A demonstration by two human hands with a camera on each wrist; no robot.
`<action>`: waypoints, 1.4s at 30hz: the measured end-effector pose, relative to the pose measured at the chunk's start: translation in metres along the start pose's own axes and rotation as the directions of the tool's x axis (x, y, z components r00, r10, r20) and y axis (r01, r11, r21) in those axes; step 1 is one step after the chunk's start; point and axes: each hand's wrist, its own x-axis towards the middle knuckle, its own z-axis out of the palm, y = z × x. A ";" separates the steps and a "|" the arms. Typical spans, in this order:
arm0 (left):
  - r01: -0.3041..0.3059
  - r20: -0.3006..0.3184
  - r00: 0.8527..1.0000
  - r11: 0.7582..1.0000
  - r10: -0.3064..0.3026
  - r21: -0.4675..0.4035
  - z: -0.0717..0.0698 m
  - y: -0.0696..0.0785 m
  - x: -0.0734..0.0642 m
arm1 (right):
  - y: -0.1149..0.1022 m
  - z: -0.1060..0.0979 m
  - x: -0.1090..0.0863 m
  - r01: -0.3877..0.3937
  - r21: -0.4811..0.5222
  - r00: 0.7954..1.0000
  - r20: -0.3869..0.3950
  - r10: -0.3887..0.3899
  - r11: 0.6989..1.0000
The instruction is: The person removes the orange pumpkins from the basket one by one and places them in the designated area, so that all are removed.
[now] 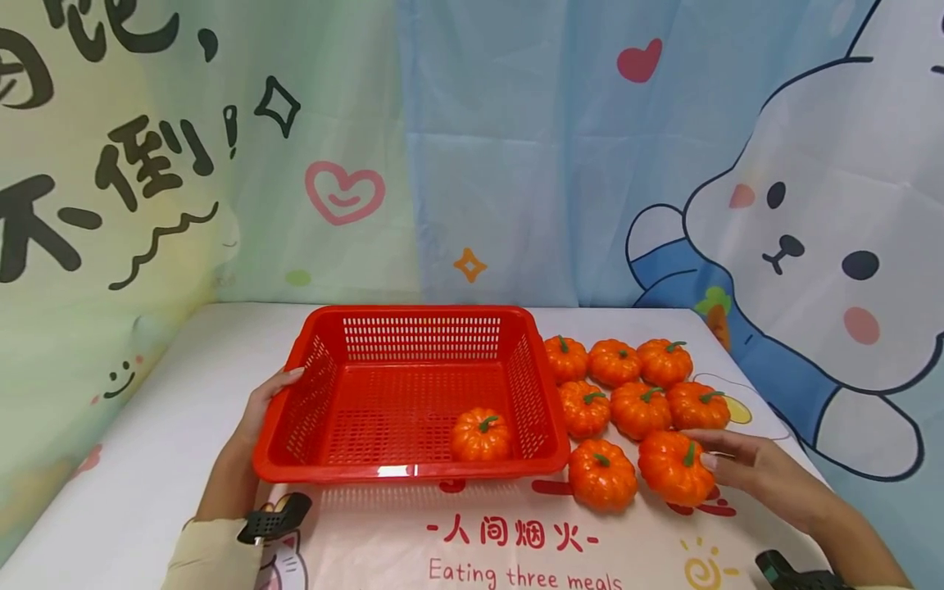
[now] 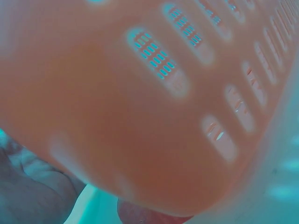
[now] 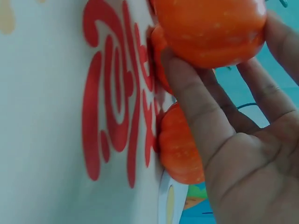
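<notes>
A red plastic basket (image 1: 424, 471) with slotted walls stands on the table, and one small orange pumpkin (image 1: 479, 438) lies inside near its front right corner. My left hand (image 1: 258, 414) grips the basket's left side, fingertips over the rim; the left wrist view is filled by the slotted basket wall (image 2: 117, 130). To the right of the basket, my right hand (image 1: 774, 479) holds another orange pumpkin (image 1: 667, 471) with a green stem. In the right wrist view the fingers and thumb are spread around this pumpkin (image 3: 210, 32), which is lifted off the table.
Several more pumpkins (image 1: 640, 410) sit in rows along the basket's right side, one of them (image 1: 602, 475) just left of the held one. A printed mat (image 1: 516, 533) covers the front of the white table (image 1: 177, 393). Behind hangs a cartoon-printed curtain (image 1: 487, 180).
</notes>
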 end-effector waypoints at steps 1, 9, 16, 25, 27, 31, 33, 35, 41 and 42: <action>-0.003 0.002 1.000 1.000 0.003 0.003 0.000 0.000 0.000 | 0.002 0.000 0.001 -0.010 0.006 1.000 -0.003 0.010 1.000; -0.003 -0.009 1.000 1.000 0.003 0.014 -0.001 -0.001 -0.001 | 0.014 0.005 0.005 -0.020 0.021 1.000 -0.013 0.021 1.000; -0.001 -0.035 0.999 1.000 0.002 0.027 0.001 -0.002 0.000 | 0.016 0.010 0.007 -0.049 0.015 0.997 -0.061 0.050 0.999; -0.024 0.021 0.999 1.000 0.025 -0.006 -0.001 -0.001 0.000 | 0.007 0.015 0.007 -0.019 -0.071 0.994 -0.106 0.012 0.997; -0.021 0.025 0.999 1.000 0.021 -0.014 -0.001 -0.001 0.000 | 0.005 0.016 0.006 -0.019 -0.085 0.993 -0.122 0.008 0.996; -0.008 0.007 1.000 1.000 0.008 -0.006 -0.001 -0.001 0.001 | 0.002 0.017 0.005 -0.029 -0.110 0.987 -0.160 0.011 0.994; -0.010 0.007 1.000 1.000 0.010 -0.005 -0.001 -0.001 0.001 | 0.002 0.016 0.004 -0.027 -0.119 0.984 -0.177 0.005 0.993; -0.019 0.016 1.000 1.000 0.019 -0.008 -0.002 -0.001 0.002 | 0.001 0.015 0.003 -0.017 -0.132 0.980 -0.197 -0.009 0.991; -0.034 0.015 0.999 0.999 0.034 -0.005 -0.002 -0.001 0.002 | -0.004 0.011 0.001 0.054 -0.184 0.959 -0.263 -0.102 0.981; -0.033 0.012 0.999 0.999 0.033 -0.003 -0.002 -0.001 0.001 | -0.006 0.010 0.001 0.065 -0.193 0.955 -0.271 -0.117 0.979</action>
